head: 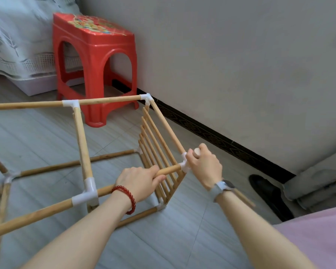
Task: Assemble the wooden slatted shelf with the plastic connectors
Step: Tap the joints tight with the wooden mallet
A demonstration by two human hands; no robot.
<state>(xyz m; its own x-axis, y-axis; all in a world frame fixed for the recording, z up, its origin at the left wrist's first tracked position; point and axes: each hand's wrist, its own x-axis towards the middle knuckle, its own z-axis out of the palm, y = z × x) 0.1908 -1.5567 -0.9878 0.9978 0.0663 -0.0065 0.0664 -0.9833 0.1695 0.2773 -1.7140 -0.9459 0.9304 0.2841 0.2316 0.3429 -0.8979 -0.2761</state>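
A shelf frame of wooden rods (81, 140) joined by white plastic connectors (87, 193) lies on its side on the floor. A slatted wooden panel (155, 152) forms its right end. My left hand (140, 182) grips the near top rod just left of the corner. My right hand (204, 164) holds a short wooden rod upright, its rounded end (197, 151) showing above my fingers, at the white corner connector (184, 166). The rod's lower end pokes out below my wrist (244, 199).
A red plastic stool (95, 61) stands behind the frame near the grey wall (241, 65). A dark skirting strip (211, 136) runs along the wall's foot. A bed with patterned cover (17, 39) is at the upper left. A black shoe (270, 195) lies on the right.
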